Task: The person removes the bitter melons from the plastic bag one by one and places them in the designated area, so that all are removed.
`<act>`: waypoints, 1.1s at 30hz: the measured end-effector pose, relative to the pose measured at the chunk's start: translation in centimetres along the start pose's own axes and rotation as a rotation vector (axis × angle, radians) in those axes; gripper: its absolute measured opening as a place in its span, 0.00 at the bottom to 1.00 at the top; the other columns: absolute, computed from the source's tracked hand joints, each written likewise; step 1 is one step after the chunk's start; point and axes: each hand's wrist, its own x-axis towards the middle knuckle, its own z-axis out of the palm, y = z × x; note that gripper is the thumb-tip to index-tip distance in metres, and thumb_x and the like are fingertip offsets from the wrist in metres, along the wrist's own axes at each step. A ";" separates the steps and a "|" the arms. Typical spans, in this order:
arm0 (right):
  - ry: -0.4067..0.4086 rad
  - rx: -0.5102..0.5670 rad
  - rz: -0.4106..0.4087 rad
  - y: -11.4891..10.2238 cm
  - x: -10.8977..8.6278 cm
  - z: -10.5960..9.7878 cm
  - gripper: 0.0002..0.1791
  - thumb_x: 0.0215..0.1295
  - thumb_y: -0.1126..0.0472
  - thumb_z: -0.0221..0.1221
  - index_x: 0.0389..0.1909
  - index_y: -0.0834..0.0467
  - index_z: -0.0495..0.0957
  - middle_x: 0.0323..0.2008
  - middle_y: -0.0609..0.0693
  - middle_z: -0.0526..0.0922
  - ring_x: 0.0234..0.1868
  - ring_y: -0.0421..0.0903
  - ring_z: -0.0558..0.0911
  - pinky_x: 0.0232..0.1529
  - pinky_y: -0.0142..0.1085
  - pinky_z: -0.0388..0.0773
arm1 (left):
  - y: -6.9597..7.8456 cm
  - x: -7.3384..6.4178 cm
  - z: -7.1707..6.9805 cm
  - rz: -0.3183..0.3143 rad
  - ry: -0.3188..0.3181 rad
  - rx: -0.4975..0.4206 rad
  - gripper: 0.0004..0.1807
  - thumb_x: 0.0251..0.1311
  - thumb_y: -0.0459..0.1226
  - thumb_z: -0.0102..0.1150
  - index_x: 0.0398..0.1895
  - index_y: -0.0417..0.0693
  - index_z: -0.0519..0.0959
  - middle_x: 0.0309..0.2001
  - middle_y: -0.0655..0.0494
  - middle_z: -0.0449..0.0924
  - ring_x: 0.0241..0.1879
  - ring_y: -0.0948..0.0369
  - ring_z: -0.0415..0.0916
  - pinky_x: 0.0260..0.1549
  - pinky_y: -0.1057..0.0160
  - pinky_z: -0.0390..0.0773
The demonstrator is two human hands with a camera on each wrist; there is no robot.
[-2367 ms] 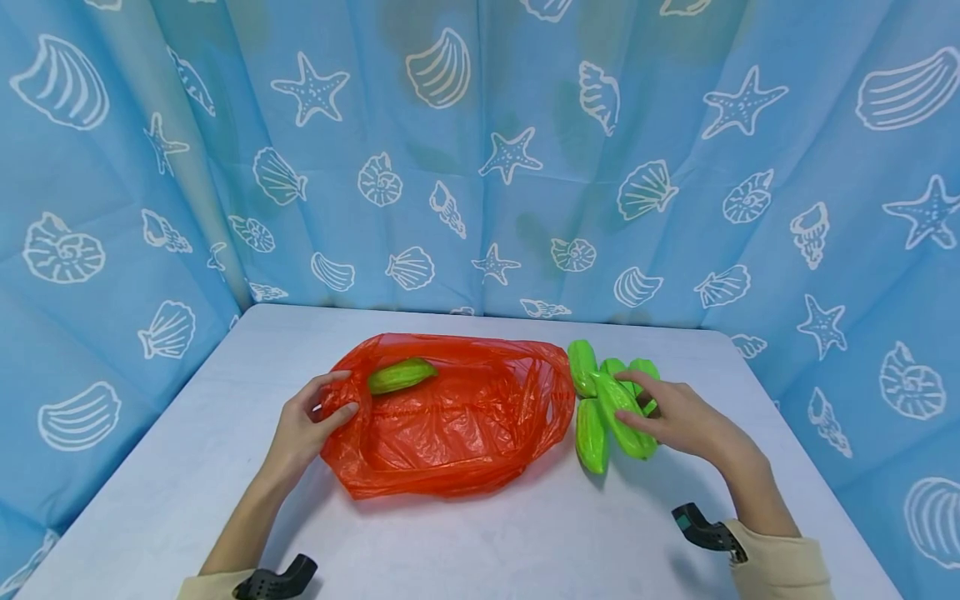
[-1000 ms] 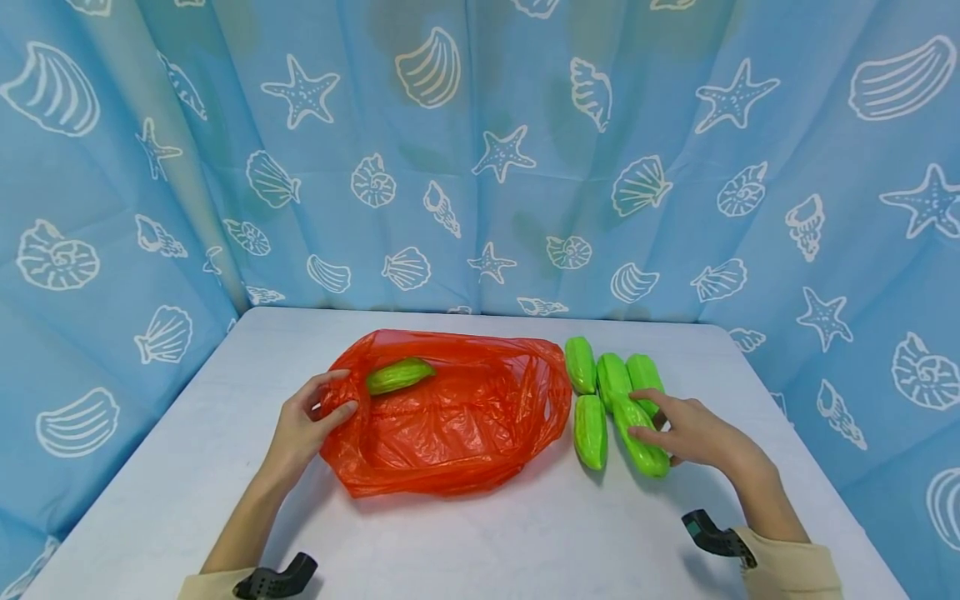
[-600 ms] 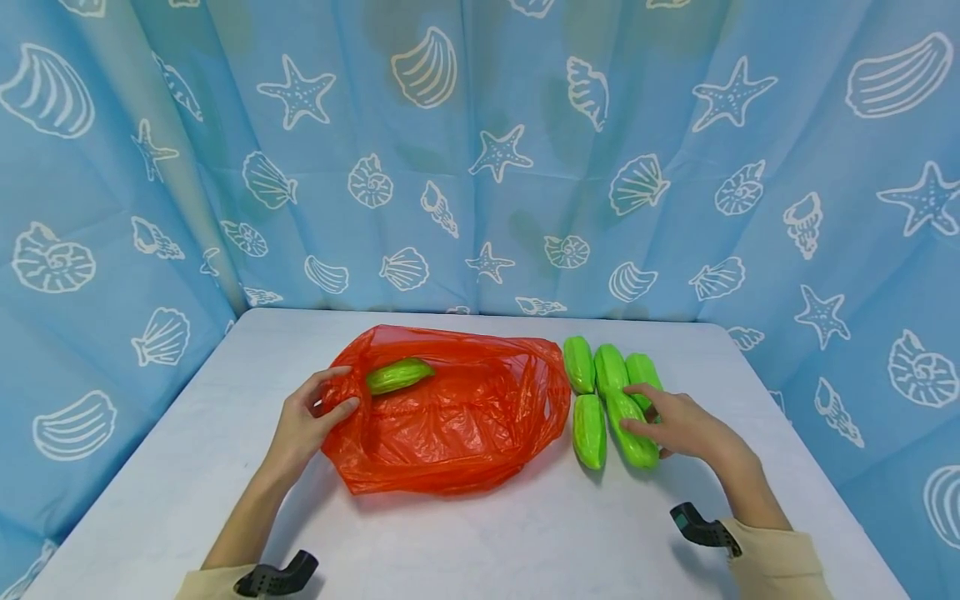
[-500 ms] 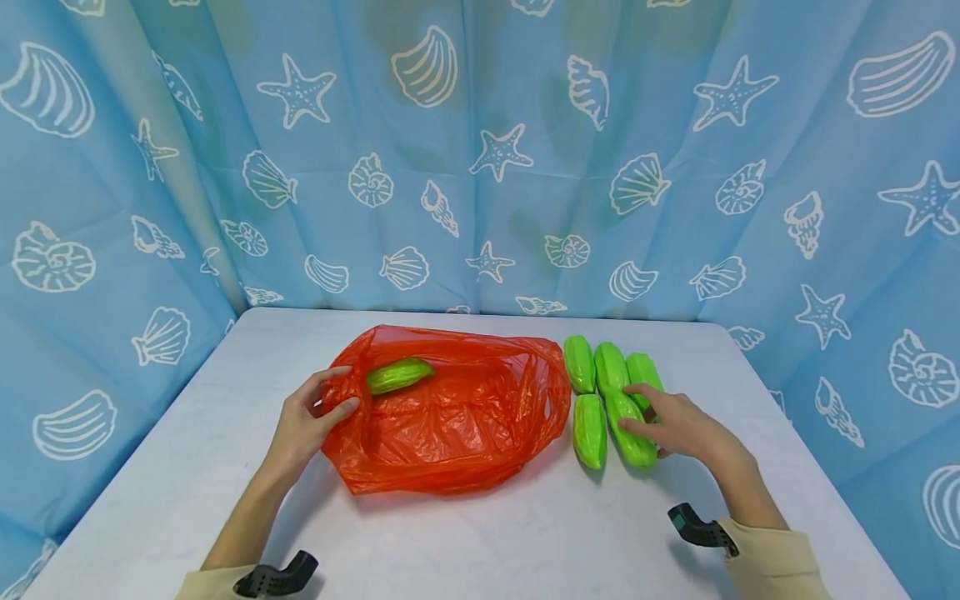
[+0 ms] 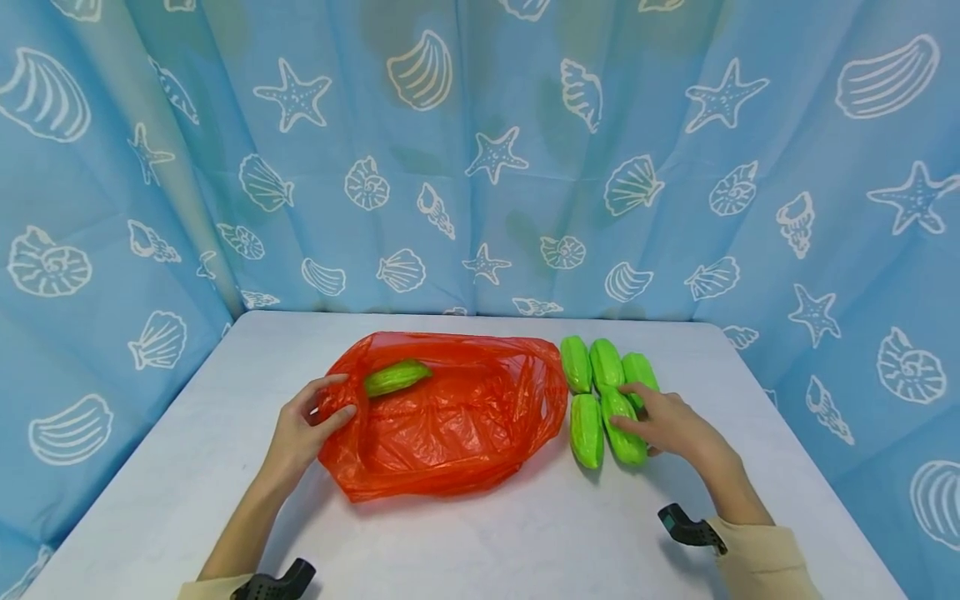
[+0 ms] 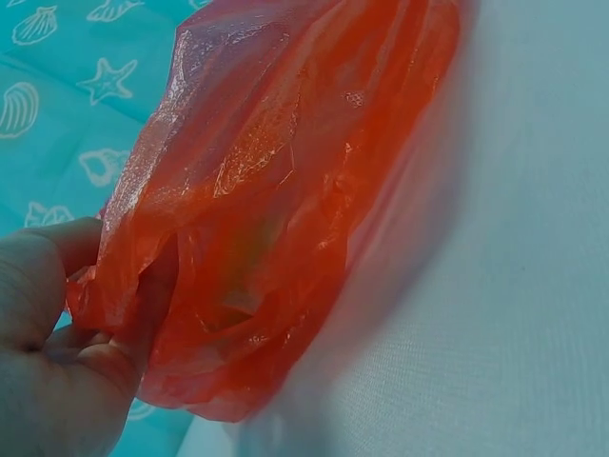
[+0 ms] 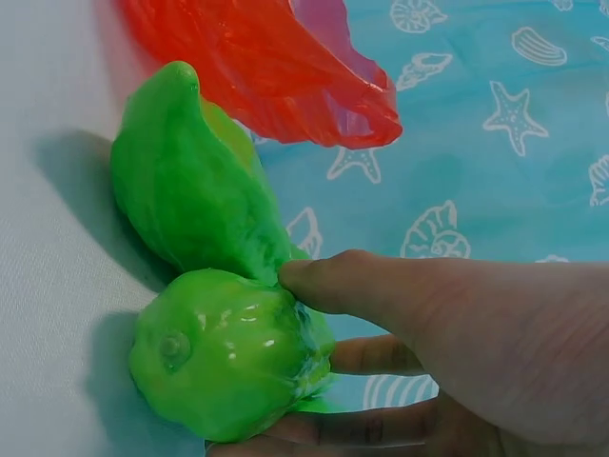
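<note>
My left hand (image 5: pixel 303 425) pinches the left edge of a thin red plastic bag (image 5: pixel 450 433), which lies with its mouth spread wide. Inside the bag, near its left end, rests one green ridged gourd (image 5: pixel 397 377). To the right of the bag, my right hand (image 5: pixel 667 421) grips another bright green gourd (image 5: pixel 622 429), thumb on its near side and fingers round the far side. In the right wrist view this gourd (image 7: pixel 219 352) touches its neighbour (image 7: pixel 190 181). The held gourd stands in line with the front-left gourd (image 5: pixel 587 431).
Behind the held gourd lie three more green gourds: one at left (image 5: pixel 576 365), one in the middle (image 5: pixel 606 364) and one at right (image 5: pixel 639 372). A white table (image 5: pixel 480 542) carries everything. A blue shell-print curtain (image 5: pixel 480 167) encloses its back and sides.
My right hand has brought the gourd from a slant across the others down to the front row, then slightly left against its neighbour. My left hand stays on the bag.
</note>
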 end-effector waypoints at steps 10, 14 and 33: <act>0.003 0.009 0.016 -0.2 -0.1 0.0 0.42 0.55 0.40 0.57 0.64 0.59 0.56 0.43 0.63 0.78 0.24 0.41 0.81 0.26 0.37 0.80 | 1.0 -0.4 -0.2 0.017 -0.016 -0.024 0.28 0.56 0.46 0.58 0.61 0.61 0.65 0.63 0.55 0.64 0.60 0.53 0.64 0.43 0.66 0.79; 0.004 0.017 0.015 -0.3 -0.2 -0.2 0.43 0.55 0.40 0.57 0.64 0.60 0.55 0.46 0.66 0.76 0.25 0.42 0.81 0.26 0.37 0.80 | 0.4 -0.2 -0.1 0.018 0.001 -0.003 0.29 0.55 0.47 0.59 0.61 0.63 0.65 0.63 0.55 0.64 0.59 0.53 0.66 0.43 0.65 0.80; 0.083 -0.164 -0.029 -1.3 -1.2 -1.4 0.39 0.56 0.37 0.53 0.62 0.58 0.62 0.42 0.58 0.80 0.37 0.48 0.78 0.31 0.42 0.78 | 0.4 -0.3 -0.3 -0.008 -0.009 -0.033 0.29 0.54 0.51 0.58 0.61 0.65 0.64 0.64 0.57 0.63 0.61 0.54 0.64 0.44 0.65 0.79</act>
